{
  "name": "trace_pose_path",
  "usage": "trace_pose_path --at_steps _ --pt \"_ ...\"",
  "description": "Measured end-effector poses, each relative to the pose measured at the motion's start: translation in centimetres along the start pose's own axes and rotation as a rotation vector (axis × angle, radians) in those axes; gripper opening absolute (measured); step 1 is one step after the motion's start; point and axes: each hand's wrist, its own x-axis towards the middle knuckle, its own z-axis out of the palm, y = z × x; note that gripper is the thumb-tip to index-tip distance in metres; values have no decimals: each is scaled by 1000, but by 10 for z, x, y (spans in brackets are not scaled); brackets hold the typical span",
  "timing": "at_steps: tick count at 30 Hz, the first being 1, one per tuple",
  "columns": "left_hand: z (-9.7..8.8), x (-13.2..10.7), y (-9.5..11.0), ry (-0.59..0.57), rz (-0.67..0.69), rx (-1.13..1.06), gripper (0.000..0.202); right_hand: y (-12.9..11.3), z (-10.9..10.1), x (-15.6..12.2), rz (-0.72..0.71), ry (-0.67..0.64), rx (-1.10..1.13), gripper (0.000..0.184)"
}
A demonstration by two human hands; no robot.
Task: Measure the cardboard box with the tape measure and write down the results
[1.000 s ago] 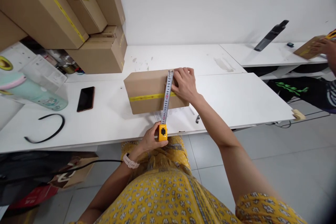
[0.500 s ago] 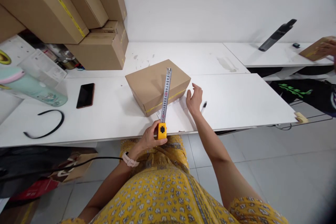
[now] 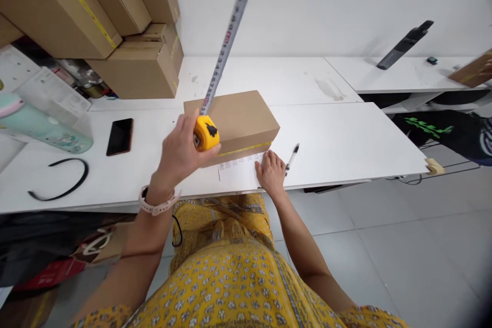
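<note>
My left hand [image 3: 180, 152] is closed around a yellow tape measure [image 3: 206, 133], raised above the white table [image 3: 346, 138]. Its blade [image 3: 229, 36] sticks up and away, out of the top of the view. Behind the tape measure lies a brown cardboard box [image 3: 242, 118] with yellow tape along its side. My right hand [image 3: 271, 173] rests flat, fingers spread, on a printed paper sheet [image 3: 238, 169] at the table's front edge. A pen [image 3: 292, 156] lies just right of that hand.
Stacked cardboard boxes [image 3: 96, 15] fill the back left. A black phone [image 3: 120, 136], a black band [image 3: 57, 184] and a teal bottle [image 3: 42, 130] lie on the left. A dark handheld tool [image 3: 405, 44] leans on the far table; another person's box [image 3: 474, 69] shows at the right edge.
My left hand lifted the tape measure from the table edge up over the box, blade now pointing upward. My right hand left the box and settled on the paper. The box was turned.
</note>
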Motion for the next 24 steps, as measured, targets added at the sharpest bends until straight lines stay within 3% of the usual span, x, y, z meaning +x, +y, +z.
trace_pose_path --at_steps 2,6,9,14,17,21,24 --pt "-10 15 3 -24 23 203 75 -1 0 -9 8 20 0 53" --pt "-15 33 3 -212 121 406 66 0 1 -17 27 44 12 53" --pt "-15 39 -1 -345 125 446 65 2 2 -17 26 60 20 52" --pt "-18 46 -12 -453 126 425 71 3 4 -18 16 101 21 52" --pt "-15 48 -22 -469 151 330 82 4 5 -18 13 123 17 52" --pt "-1 48 -32 -373 165 138 105 5 6 -19 9 137 18 53" --pt "16 49 -33 -347 249 50 101 5 6 -19 -1 129 24 51"
